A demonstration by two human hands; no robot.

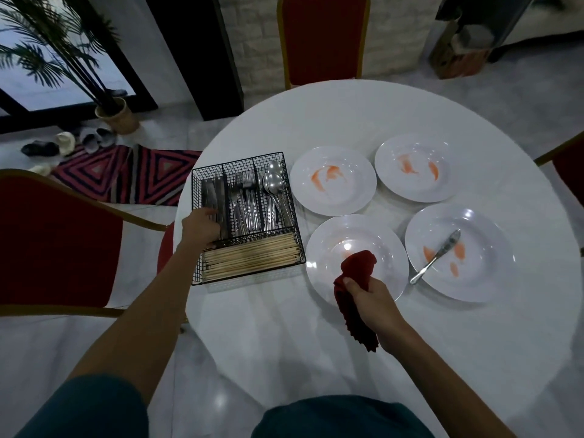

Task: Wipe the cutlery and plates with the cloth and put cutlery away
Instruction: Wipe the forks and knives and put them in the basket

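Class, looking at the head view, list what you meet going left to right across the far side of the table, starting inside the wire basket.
knives → forks → spoons → first stained plate → second stained plate

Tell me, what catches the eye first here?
Four white plates smeared orange cover the right half of the table, a knife lying in the near right plate. The right hand grips a red cloth over the near left plate; the left hand is in a black wire cutlery basket beside it.
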